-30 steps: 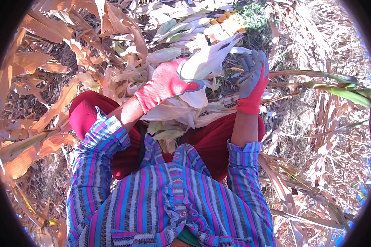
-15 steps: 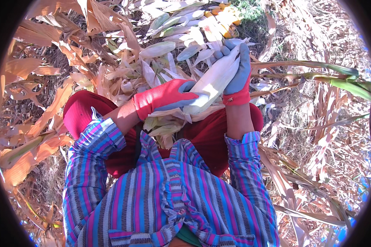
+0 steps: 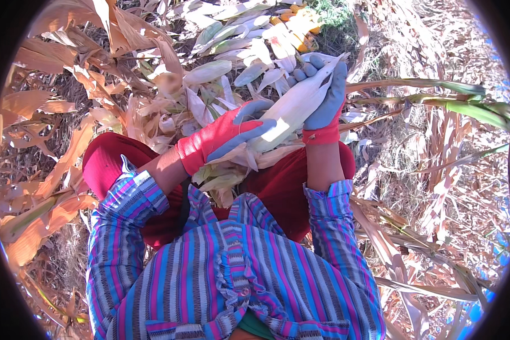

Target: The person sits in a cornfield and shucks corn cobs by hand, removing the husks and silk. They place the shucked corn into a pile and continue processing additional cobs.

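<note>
An ear of corn [image 3: 296, 109] in its pale dry husk lies slantwise between my hands, its pointed tip up to the right. My left hand [image 3: 228, 135], in a red glove with grey palm and fingers, is closed on the thick lower end. In a matching glove, my right hand [image 3: 327, 106] cradles the upper part from the right, its fingers curled behind the tip. The husk still covers the kernels. Loose husks [image 3: 218, 180] lie below the ear, between my bent knees.
Beyond my hands are several ears in husk [image 3: 232, 31] and a small heap of bare yellow cobs [image 3: 303, 25]. Tall dry leaves [image 3: 59, 107] crowd the left. Greenish stalks [image 3: 436, 102] reach in from the right, over straw-littered ground.
The left hand's thumb and fingers have shifted on the ear's lower end. The right hand keeps its hold. The whole view has moved slightly.
</note>
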{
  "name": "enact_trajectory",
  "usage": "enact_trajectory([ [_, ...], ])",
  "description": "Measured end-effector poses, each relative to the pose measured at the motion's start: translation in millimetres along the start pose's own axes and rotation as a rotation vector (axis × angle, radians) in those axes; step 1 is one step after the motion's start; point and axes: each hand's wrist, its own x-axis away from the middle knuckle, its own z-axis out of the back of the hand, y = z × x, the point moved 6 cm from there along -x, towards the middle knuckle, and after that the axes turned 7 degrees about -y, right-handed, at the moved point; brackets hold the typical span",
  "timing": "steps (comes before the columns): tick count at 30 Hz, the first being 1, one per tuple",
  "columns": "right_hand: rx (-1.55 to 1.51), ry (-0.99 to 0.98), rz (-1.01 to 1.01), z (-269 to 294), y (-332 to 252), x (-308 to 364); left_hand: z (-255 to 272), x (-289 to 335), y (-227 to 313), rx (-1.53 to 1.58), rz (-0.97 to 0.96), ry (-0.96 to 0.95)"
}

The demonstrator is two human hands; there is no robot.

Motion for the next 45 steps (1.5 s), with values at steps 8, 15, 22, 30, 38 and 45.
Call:
enact_trajectory([
  [8,-0.055,0.053,-0.071,-13.3,25.9,-7.2,16.2,2.1,-3.7,-0.171,-0.042,0.19],
  [15,0.517,0.035,-0.087,-18.3,10.9,-2.8,36.3,2.8,7.7,-0.324,-0.088,0.36],
  [22,0.544,0.073,-0.016,-12.6,-5.7,-2.0,36.6,0.4,1.8,-0.35,-0.111,0.288],
  [30,0.786,0.195,0.008,-5.7,-12.7,5.0,33.8,-1.1,0.6,-0.57,-0.083,0.354],
  [38,0.839,0.246,-0.021,2.4,-20.2,4.3,38.5,1.4,2.2,-0.771,-0.04,0.468],
  [45,0.68,0.184,-0.007,7.7,-23.4,7.2,38.3,-0.8,-0.7,-0.673,-0.047,0.417],
])
